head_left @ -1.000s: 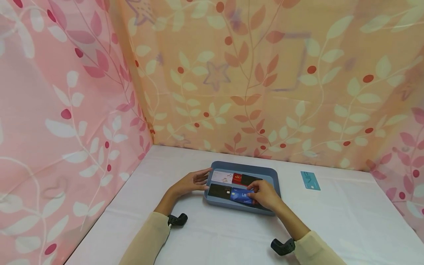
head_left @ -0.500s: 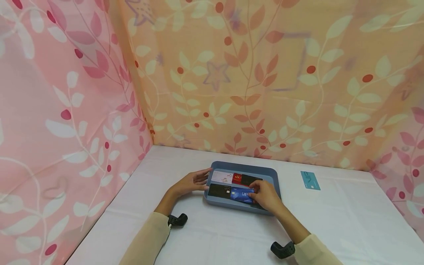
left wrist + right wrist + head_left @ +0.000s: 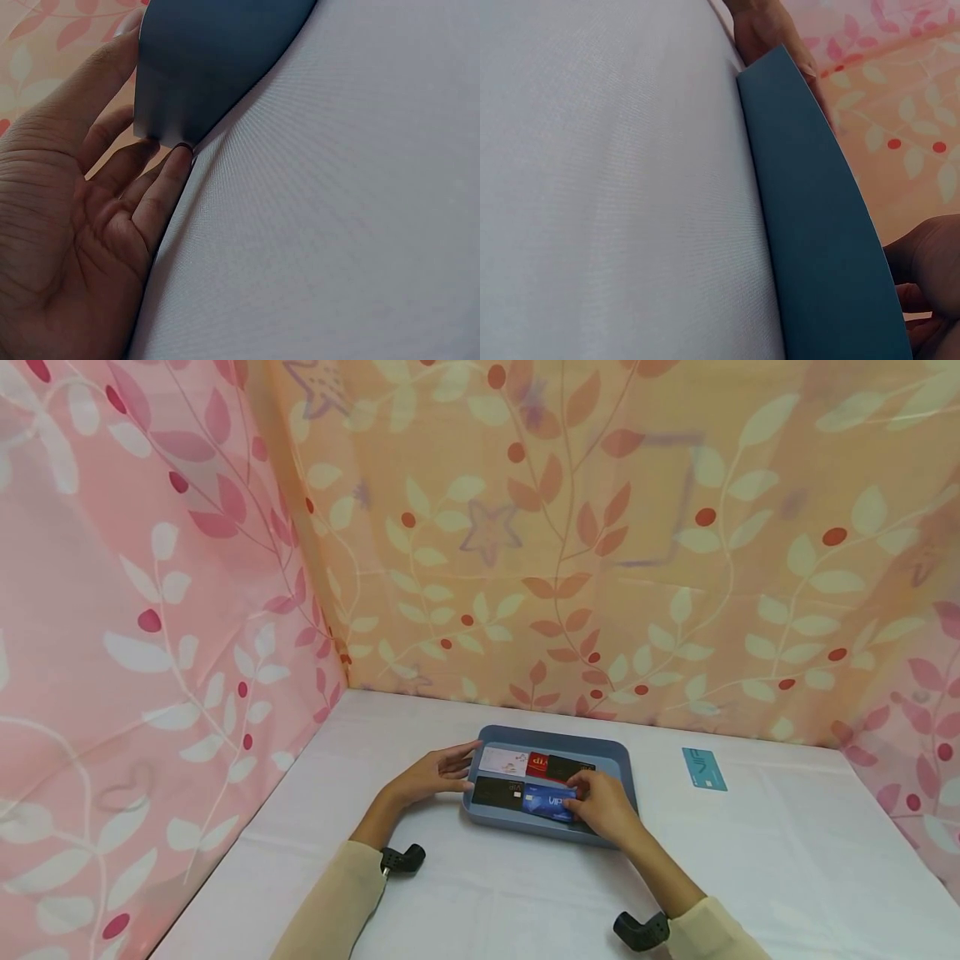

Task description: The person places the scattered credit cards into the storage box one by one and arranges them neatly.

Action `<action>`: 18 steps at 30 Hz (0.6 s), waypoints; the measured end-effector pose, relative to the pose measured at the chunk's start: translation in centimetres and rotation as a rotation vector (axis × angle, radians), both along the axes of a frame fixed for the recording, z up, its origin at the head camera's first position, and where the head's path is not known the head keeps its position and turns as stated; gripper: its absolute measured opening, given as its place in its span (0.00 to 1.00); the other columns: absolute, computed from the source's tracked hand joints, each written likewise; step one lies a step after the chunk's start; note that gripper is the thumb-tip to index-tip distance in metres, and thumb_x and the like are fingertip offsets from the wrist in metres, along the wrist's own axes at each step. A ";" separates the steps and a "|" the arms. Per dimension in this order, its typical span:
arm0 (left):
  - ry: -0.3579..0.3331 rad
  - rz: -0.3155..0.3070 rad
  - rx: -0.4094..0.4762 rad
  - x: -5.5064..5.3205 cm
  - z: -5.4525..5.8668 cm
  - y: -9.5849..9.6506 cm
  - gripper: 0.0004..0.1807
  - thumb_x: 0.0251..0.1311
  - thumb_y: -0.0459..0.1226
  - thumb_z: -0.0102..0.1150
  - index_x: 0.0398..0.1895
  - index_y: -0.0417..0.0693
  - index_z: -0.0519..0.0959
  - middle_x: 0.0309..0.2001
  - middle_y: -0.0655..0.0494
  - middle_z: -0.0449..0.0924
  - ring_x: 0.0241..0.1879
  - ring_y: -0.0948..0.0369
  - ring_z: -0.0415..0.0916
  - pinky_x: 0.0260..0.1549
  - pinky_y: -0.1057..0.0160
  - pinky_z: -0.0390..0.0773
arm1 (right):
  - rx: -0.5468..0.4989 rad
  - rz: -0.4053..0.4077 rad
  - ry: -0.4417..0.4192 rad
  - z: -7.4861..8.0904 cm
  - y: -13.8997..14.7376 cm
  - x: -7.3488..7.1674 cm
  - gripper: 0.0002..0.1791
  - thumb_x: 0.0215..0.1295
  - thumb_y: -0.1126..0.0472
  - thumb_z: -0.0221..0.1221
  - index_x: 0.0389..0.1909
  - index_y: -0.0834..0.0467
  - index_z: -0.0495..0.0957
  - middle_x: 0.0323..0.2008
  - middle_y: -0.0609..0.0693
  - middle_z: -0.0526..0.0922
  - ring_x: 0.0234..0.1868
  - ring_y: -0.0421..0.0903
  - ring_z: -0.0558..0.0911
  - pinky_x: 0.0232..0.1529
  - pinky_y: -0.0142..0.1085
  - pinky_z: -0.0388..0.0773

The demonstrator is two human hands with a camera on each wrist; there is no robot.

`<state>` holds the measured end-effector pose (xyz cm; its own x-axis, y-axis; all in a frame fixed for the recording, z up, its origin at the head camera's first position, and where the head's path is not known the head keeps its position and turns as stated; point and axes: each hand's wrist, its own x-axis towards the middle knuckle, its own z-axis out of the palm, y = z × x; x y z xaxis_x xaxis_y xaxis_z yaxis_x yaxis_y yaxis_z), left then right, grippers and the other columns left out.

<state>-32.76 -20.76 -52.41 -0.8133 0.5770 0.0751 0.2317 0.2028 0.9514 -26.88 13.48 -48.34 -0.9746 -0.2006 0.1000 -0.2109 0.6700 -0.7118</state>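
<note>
My right hand (image 3: 602, 806) is over the right part of a blue-grey tray (image 3: 555, 739), thumb and index finger pinching the right edge of a blue VIP card (image 3: 544, 802). That card lies in the tray's front row, beside a black VIP card (image 3: 498, 792). Behind them are a white patterned card (image 3: 502, 761), a red VIP card (image 3: 537, 764) and another dark card (image 3: 568, 767). My left hand (image 3: 422, 777) rests against the tray's left side with relaxed fingers. In the left wrist view, its fingertips touch the tray's outer wall (image 3: 217, 67). The tray's wall hides the cards in both wrist views.
A teal VIP card (image 3: 704, 768) lies on the white tablecloth (image 3: 480, 893), right of the tray. Patterned cloth hangs behind the table (image 3: 525, 610) and on the left side (image 3: 172, 693). Black wrist cameras sit on both forearms.
My right hand has shifted slightly to the right, its fingers now at the blue card's right edge with more of the card showing. My left hand and the tray stay put.
</note>
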 end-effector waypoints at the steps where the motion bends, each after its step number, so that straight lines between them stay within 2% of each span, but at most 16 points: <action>1: 0.002 0.001 -0.002 0.0 0.0 0.0 0.45 0.61 0.35 0.71 0.80 0.54 0.59 0.79 0.57 0.57 0.75 0.53 0.59 0.67 0.60 0.69 | 0.003 0.001 0.005 0.0 0.0 0.0 0.14 0.59 0.67 0.72 0.45 0.67 0.83 0.25 0.50 0.77 0.19 0.40 0.77 0.26 0.33 0.74; 18: 0.017 -0.007 0.002 0.1 0.0 0.0 0.45 0.61 0.33 0.71 0.80 0.52 0.59 0.79 0.53 0.56 0.75 0.51 0.59 0.67 0.59 0.69 | 0.001 0.002 0.014 0.0 0.0 0.0 0.14 0.57 0.67 0.72 0.43 0.67 0.84 0.25 0.50 0.78 0.19 0.41 0.77 0.27 0.34 0.73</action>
